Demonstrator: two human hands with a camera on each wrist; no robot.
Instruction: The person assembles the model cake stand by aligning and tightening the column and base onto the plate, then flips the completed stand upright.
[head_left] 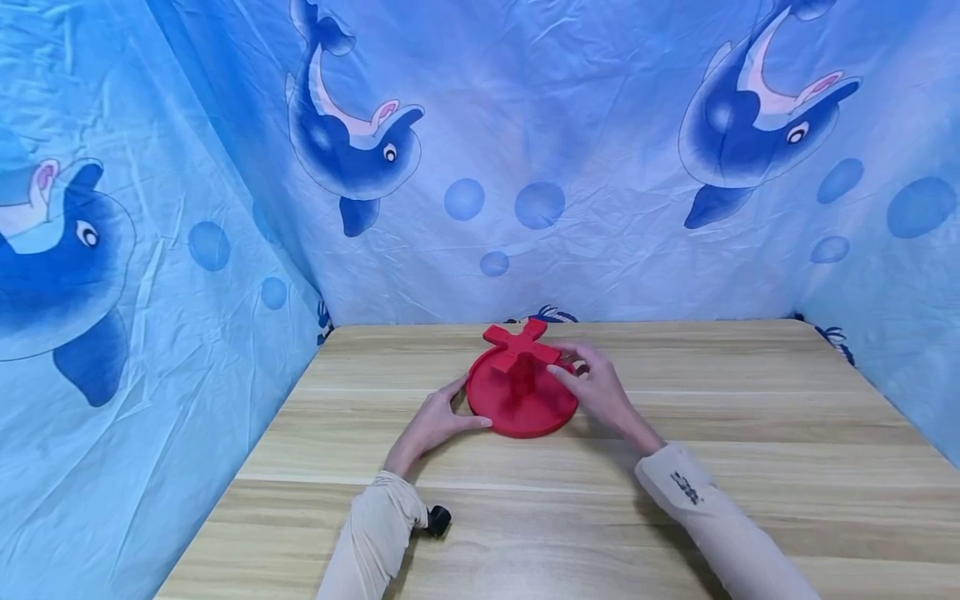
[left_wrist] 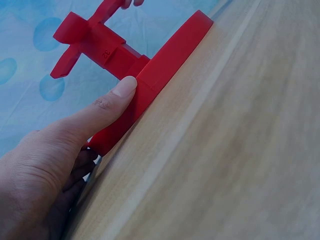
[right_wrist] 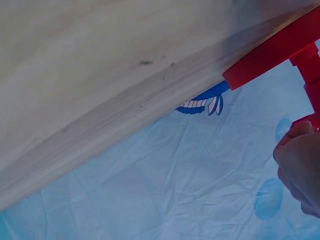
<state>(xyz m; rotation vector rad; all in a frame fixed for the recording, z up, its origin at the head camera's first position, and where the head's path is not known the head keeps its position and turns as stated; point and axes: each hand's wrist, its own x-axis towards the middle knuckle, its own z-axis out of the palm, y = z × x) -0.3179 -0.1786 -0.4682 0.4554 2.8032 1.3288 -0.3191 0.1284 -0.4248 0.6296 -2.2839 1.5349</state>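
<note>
A red round base (head_left: 491, 404) with a raised rim lies flat on the table. From its middle rises a short red post (head_left: 523, 382), topped by a red cross-shaped piece (head_left: 517, 342) with flared arms. My left hand (head_left: 433, 423) grips the base's left side, its thumb on the front rim in the left wrist view and its fingers partly hidden behind. My right hand (head_left: 596, 387) pinches one arm of the cross between thumb and fingers; in the right wrist view that hand (right_wrist: 302, 165) is cut off by the frame. The post (left_wrist: 115, 57) bears a number.
The wooden table (head_left: 750, 417) reaches back to a blue curtain (head_left: 615, 250) printed with dolphins, hung on three sides. A small black device (head_left: 438, 521) sits at the left sleeve (head_left: 378, 525). Dark blue rope-like print (head_left: 555, 315) shows behind the table's back edge.
</note>
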